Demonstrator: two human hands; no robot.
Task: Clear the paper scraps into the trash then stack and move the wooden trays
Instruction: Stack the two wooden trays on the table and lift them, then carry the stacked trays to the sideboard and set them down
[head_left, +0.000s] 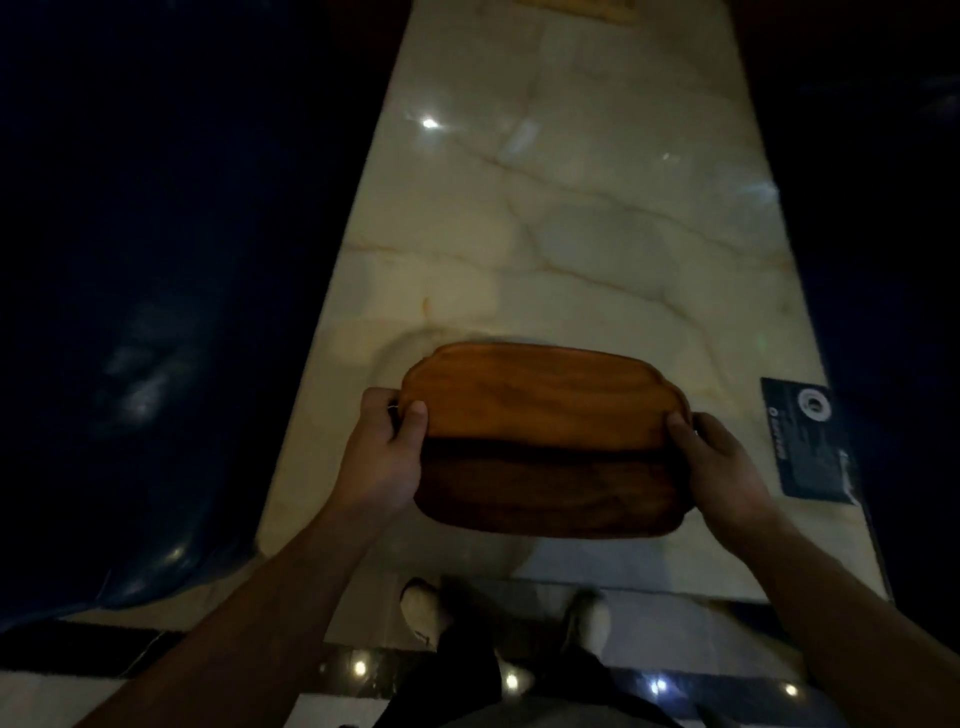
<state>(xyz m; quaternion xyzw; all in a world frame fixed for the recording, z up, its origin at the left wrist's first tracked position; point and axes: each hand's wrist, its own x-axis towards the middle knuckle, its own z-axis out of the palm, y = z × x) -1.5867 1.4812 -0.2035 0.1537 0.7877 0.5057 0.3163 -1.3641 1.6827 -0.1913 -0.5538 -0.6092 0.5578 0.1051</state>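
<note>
A brown wooden tray (545, 436) with rounded corners is held over the near end of a pale marble table (571, 234). My left hand (382, 457) grips its left edge, thumb on top. My right hand (719, 462) grips its right edge the same way. The tray's far half is lit orange and its near half lies in shadow. Whether more than one tray is stacked here I cannot tell. No paper scraps or trash bin are in view.
A dark card or menu (805, 441) lies at the table's right edge, next to my right hand. Dark blue seating (156, 312) flanks the table on the left, and darkness on the right. My shoes (426, 608) stand on glossy floor below the table's near edge.
</note>
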